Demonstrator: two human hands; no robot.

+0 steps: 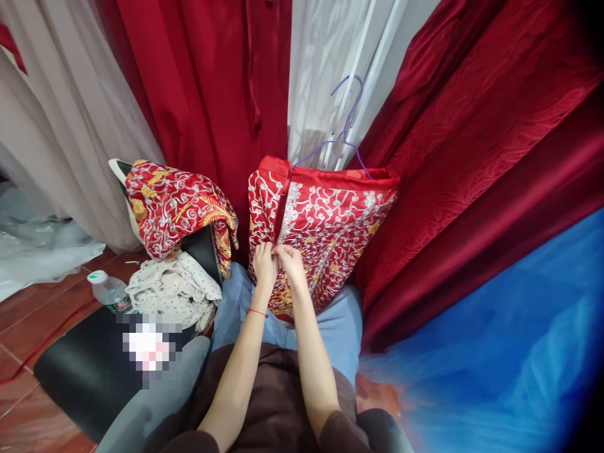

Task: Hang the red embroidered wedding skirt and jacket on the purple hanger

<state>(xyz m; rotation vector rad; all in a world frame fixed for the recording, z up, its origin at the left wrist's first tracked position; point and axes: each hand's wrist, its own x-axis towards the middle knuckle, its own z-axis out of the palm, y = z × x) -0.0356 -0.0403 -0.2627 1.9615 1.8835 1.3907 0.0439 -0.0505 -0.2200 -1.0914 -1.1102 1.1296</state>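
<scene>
A red skirt [325, 214] with silver and gold embroidery rests against my lap, its plain red waistband at the top. A purple wire hanger [346, 135] sticks up out of the waistband. Down the skirt's left part runs a dark red open slit. At the lower end of this slit my left hand [264, 267], with a red string bracelet at the wrist, is closed on the fabric edge. Close beside it, my right hand [290, 261] pinches at the same spot, fingertips nearly touching the left ones. Whatever small part lies between the fingertips is hidden.
To the left, a matching embroidered red garment [174, 201] drapes over a black chair back. A dotted white cloth [172, 286] and a plastic bottle [108, 289] lie by the black seat [75, 371]. Red curtains [202, 94] hang ahead; blue tulle [519, 340] spreads at right.
</scene>
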